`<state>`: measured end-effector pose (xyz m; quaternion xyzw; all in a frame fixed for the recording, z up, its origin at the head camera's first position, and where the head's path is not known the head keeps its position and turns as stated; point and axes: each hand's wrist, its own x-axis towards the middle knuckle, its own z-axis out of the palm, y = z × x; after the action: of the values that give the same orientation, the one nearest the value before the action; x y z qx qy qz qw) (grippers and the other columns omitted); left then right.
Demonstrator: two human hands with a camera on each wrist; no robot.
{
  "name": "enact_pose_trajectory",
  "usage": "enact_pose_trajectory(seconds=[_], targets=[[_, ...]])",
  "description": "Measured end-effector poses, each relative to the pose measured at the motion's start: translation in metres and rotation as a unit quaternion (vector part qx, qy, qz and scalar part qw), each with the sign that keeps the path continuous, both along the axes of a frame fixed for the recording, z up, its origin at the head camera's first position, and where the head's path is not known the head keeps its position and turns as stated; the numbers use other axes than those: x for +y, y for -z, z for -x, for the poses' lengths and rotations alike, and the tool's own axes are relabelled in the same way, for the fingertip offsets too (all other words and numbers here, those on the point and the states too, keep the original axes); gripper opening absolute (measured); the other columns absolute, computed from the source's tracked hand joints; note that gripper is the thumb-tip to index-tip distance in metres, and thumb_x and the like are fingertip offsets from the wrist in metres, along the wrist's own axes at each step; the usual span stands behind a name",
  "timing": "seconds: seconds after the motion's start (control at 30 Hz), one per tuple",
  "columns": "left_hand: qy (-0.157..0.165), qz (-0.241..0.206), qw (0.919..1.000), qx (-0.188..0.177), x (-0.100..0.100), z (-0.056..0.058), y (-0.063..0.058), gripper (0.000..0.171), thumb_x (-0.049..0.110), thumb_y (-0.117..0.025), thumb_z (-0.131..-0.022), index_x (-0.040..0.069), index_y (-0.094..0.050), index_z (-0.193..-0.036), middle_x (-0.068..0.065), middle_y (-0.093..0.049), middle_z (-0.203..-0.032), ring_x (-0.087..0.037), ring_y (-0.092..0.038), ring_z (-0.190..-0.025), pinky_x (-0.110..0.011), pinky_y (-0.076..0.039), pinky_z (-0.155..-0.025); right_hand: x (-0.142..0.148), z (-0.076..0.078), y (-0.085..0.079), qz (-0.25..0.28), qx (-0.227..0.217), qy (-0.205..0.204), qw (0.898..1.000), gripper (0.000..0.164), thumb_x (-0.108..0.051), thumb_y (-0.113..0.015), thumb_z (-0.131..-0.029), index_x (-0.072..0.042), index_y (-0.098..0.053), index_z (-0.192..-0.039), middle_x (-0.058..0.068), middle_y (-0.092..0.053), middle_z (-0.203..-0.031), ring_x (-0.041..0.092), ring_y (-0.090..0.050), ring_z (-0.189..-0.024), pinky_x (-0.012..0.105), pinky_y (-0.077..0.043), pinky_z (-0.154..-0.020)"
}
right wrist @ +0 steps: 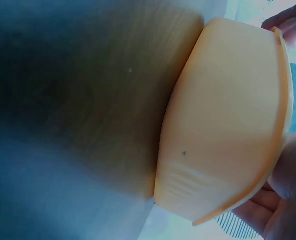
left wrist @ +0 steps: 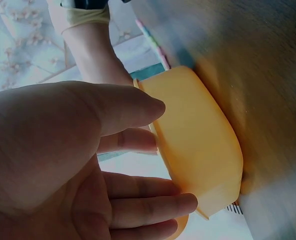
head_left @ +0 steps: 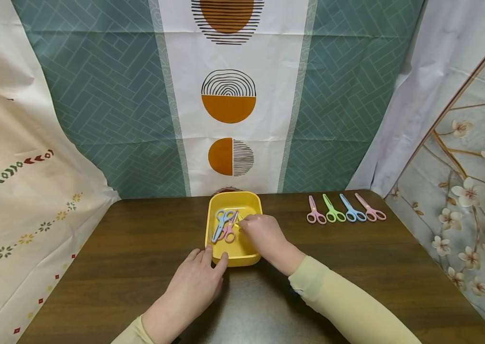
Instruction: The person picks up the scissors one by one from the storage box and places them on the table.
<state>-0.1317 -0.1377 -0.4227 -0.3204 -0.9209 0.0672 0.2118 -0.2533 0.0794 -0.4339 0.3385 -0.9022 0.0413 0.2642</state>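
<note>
Right hand (head_left: 265, 236): reaching over the tray's right rim, centre of the head view, fingers dipping inside. Can't tell if it's pinching anything; the back of the hand covers the grip, and the right wrist view only gives us part of it behind the rim. There's a yellowish sliver (head_left: 240, 218) by the fingertips, too small for us to call.

Key relation: pink scissors (head_left: 231, 226) lie just left of those fingertips. Long axis runs upper right to lower left, loops at the low end, so by our read the hand comes at them from the side, across the axis. Right hand is the nearer one.

Blue scissors (head_left: 221, 222) sit left of pink, partly overlapping, near parallel but reversed: loops up, tip lower left. We'd watch for a snag there.

Left hand (head_left: 195, 279): at the tray's lower-left corner, fingers loosely extended, thumb apart, gripping nothing we can see. Looks like a steadying hand.

Tray (head_left: 233, 249) rests on the table (head_left: 147, 229). Well apart, right of frame: row of four scissors (head_left: 349, 208), loops toward the lower edge.
</note>
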Motion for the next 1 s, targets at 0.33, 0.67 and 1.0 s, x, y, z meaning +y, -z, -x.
enact_pose_trajectory(seconds=[0.33,0.67,1.0], targets=[[0.001,0.000,0.9999,0.010,0.000,0.001,0.001,0.054,0.028,-0.092,-0.085,0.008,-0.071,-0.130,-0.030,-0.075,-0.118,-0.039,-0.076,-0.103,-0.051,-0.058,-0.100,0.011,-0.007,0.000,0.075,0.002,-0.022,0.997,0.018,-0.012,-0.092,-0.091,-0.013,-0.086,-0.108,0.002,-0.082,-0.095,0.019,-0.076,-0.083,0.037,-0.065,-0.076],[0.002,0.000,1.0000,0.010,0.000,0.001,0.002,0.055,0.029,-0.092,-0.085,0.008,-0.071,-0.130,-0.030,-0.075,-0.117,-0.039,-0.076,-0.104,-0.051,-0.058,-0.099,0.024,-0.022,-0.003,0.106,0.023,-0.020,0.994,0.023,-0.014,-0.095,-0.088,-0.015,-0.087,-0.109,0.000,-0.084,-0.101,0.018,-0.079,-0.089,0.036,-0.066,-0.079],[0.007,-0.003,0.9998,0.016,0.001,0.001,0.003,0.054,0.028,-0.092,-0.084,0.007,-0.071,-0.129,-0.031,-0.074,-0.116,-0.040,-0.076,-0.102,-0.051,-0.058,-0.098,0.043,-0.031,-0.006,0.144,0.050,-0.020,0.988,0.027,-0.012,-0.097,-0.085,-0.014,-0.087,-0.110,0.002,-0.084,-0.103,0.021,-0.080,-0.091,0.039,-0.067,-0.079]])
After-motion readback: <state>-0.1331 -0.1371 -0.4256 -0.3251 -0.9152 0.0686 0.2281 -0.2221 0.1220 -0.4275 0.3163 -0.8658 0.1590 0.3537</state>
